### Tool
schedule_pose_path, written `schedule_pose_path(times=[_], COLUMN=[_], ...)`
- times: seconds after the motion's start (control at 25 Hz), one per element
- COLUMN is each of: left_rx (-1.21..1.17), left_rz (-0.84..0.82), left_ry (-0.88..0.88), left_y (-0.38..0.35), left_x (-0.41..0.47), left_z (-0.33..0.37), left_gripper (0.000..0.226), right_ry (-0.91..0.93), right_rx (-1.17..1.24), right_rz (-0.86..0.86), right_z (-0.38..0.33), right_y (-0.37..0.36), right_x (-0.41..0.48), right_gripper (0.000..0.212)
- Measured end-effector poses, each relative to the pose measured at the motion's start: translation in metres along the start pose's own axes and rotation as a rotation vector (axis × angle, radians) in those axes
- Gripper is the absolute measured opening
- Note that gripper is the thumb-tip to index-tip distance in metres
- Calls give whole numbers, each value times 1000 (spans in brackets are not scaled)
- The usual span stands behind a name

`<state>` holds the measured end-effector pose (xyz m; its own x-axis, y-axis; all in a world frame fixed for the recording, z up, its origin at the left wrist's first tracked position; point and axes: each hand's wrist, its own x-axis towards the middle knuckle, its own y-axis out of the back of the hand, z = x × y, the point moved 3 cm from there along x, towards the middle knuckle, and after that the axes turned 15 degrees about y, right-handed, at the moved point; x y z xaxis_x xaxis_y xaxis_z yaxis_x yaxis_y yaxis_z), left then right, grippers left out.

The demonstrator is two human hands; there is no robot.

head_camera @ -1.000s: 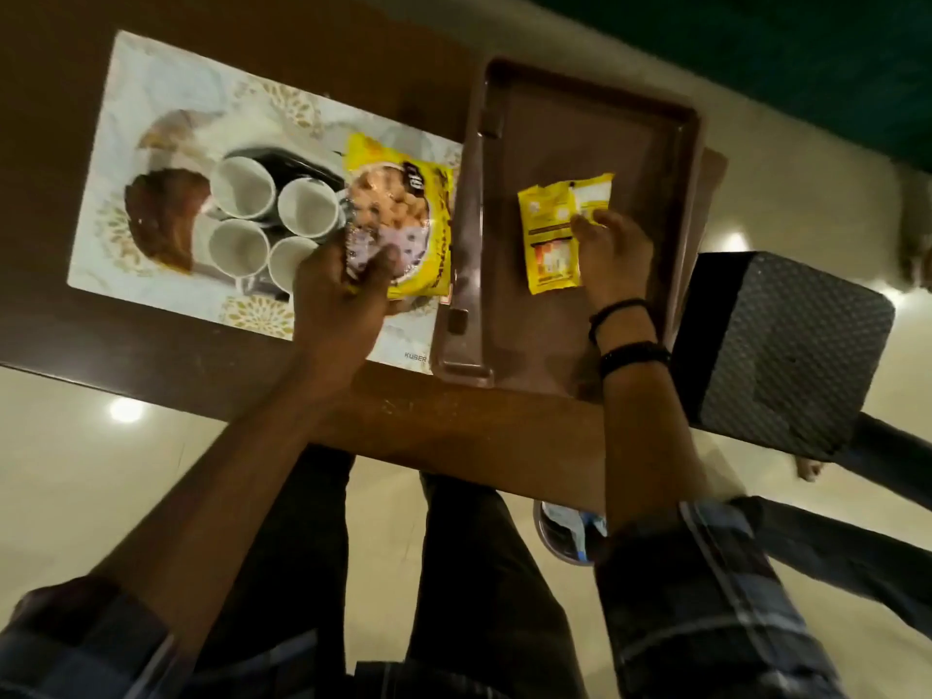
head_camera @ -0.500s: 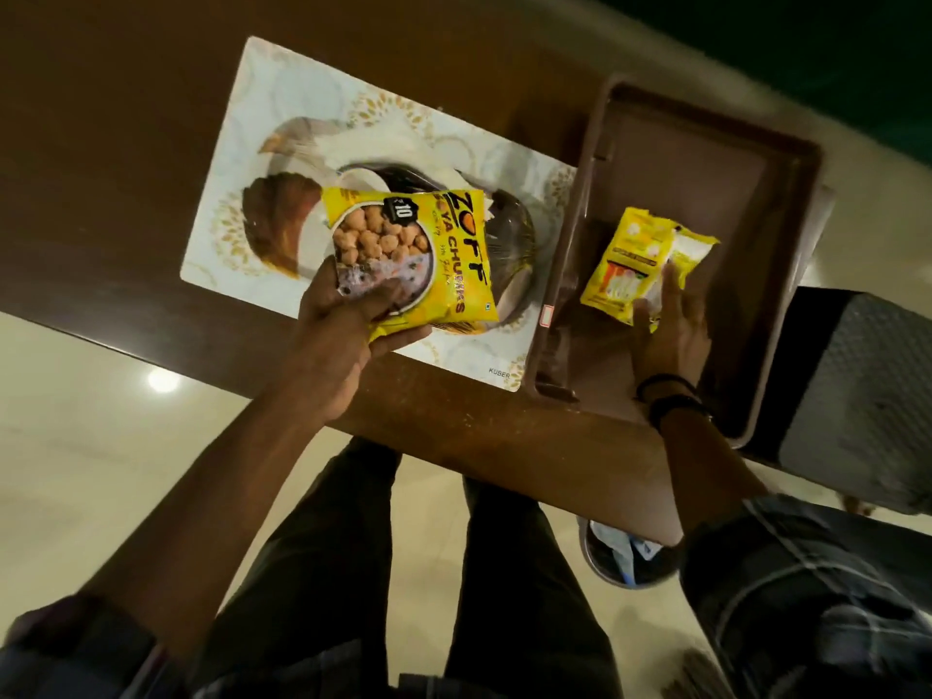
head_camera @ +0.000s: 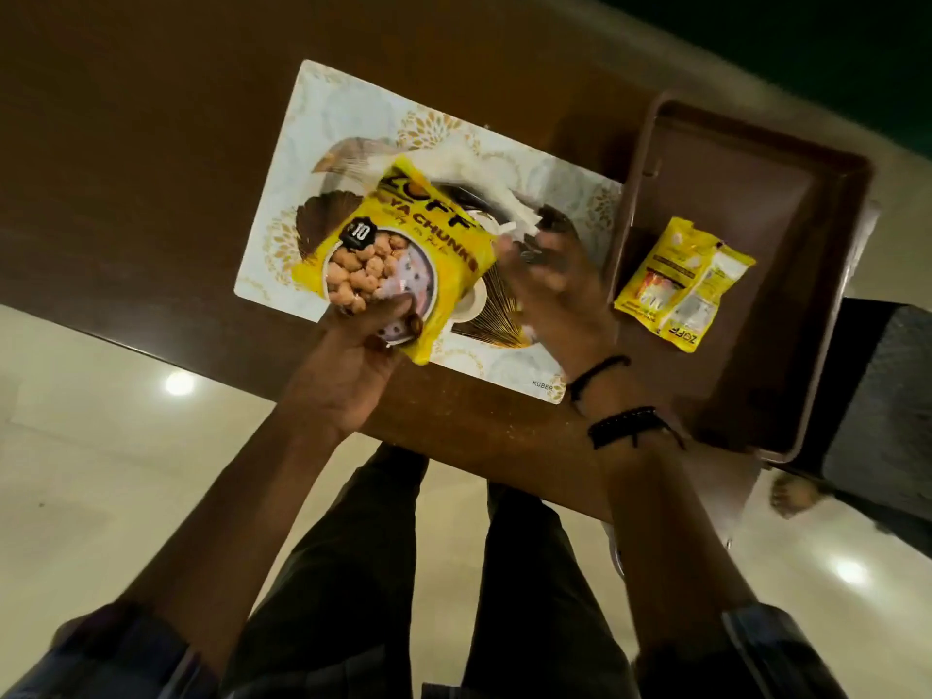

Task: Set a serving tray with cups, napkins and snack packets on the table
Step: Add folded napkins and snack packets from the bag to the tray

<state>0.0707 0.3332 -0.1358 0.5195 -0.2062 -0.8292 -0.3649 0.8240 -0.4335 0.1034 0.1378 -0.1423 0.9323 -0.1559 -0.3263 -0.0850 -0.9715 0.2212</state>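
Soya-chunks packet, light and crinkly, hangs pinched by its lower edge in my left hand at frame centre, right hand blurred, grip unclear.

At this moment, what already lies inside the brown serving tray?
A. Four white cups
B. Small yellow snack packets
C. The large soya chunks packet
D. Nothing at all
B: the small yellow snack packets lie on the floor of the brown serving tray, while the large soya chunks packet is held by the left hand above the placemat.

Home dining room — wooden table, patterned placemat
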Motion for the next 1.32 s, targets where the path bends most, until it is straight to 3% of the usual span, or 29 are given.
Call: schedule_pose_path(times=[0.04, 0.12, 0.2, 0.24, 0.32, 0.4, 0.44, 0.52, 0.6, 0.64, 0.68, 0.8, 1.08, 1.2, 1.24, 1.32], left_rx=[52, 202, 417, 487, 436, 640, 789, 895, 812, 765, 732, 707, 548, 470, 461, 458], left_rz=[17, 27, 59, 78, 55, 37, 37, 92, 190, 234, 266, 275, 316, 338, 349, 378], left_ry=[34, 55, -98, -157, -55, -11, -49, -136, -192, -208, -222, -233, -203, -234, -247, -283], left_y=[-1, 1, 13, 18, 21, 11, 1, -13, -15, -12, -9, 0, 18, 25, 27, 32], left_x=[-3, -10, -15, -16, -10, 0, 3, 4, 5, 6, 5, 0, -13, -19, -20, -19], left_z=[-1, 5, 27, 39, 55, 57, 54, 48, 45, 44, 44, 36, 33, 44, 49, 62], left_gripper=[63, 77, 62, 52, 39, 27, 20, 12, 10, 9, 6, 1, 12, 7, 9, 14], right_ry=[-63, -127, -98, -85, -64, -28, -2, 41, 107, 107, 69, 20, 249, 300, 251, 104], right_rx=[162, 400, 486, 493, 416, 290, 278, 290, 17, -200, -407, -791, -1044, -1022, -1016, -959], right_rz=[-95, -114, -173, -255, -444, -505, -442, -94, 336, 438, 422, 129, 269, 247, 196, 84], right_z=[-2, -10, -11, -10, -11, -8, -6, 5, 32, 50, 67, 117, 124, 117, 120, 127], right_y=[-22, -39, -30, -23, -12, -7, -3, 22, 69, 91, 107, 124, 152, 153, 152, 148], right_x=[-3, -4, 1, 3, 0, -2, -2, 1, 5, 5, 4, -1, 19, 23, 23, 20], right_gripper=[19, 38, 52, 55, 61, 61, 57, 44, 37, 40, 51, 85, 34, 29, 38, 76])
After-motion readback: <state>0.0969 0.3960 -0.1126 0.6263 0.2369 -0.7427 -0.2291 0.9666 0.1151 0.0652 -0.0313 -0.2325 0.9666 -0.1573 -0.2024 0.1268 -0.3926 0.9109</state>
